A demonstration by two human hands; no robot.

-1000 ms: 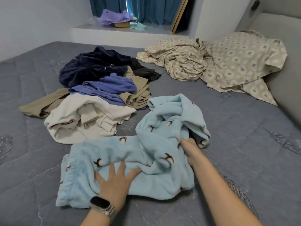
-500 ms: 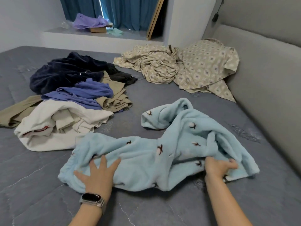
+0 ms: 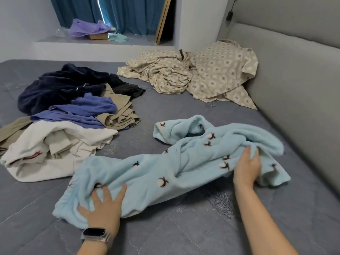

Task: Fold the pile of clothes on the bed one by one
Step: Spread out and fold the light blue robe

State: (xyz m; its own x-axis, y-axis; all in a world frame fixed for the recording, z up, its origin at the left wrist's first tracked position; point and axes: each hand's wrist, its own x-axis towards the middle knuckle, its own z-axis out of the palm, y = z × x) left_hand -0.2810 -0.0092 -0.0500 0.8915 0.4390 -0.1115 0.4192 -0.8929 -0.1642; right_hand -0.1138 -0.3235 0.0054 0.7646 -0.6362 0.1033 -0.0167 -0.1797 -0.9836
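Note:
A fluffy light-blue garment (image 3: 152,173) with small dark flower prints lies stretched across the grey bed in front of me. My left hand (image 3: 103,208), with a watch on the wrist, presses flat with spread fingers on its left end. My right hand (image 3: 247,167) rests on the bunched right part, fingers fairly straight, with fabric folds around the fingertips. Behind, on the left, lies the pile of clothes (image 3: 70,115): a cream piece, a violet-blue one, khaki trousers and a dark navy one.
A crumpled beige patterned sheet and pillow (image 3: 198,74) lie at the far right by the grey padded headboard (image 3: 294,85). A window ledge (image 3: 103,41) with a purple cloth and a box sits behind the bed, before blue curtains.
The blue garment has been pulled out from a bunched heap into a long strip. My right hand moved right with its end, then loosened its grip; my left hand kept pressing the left end.

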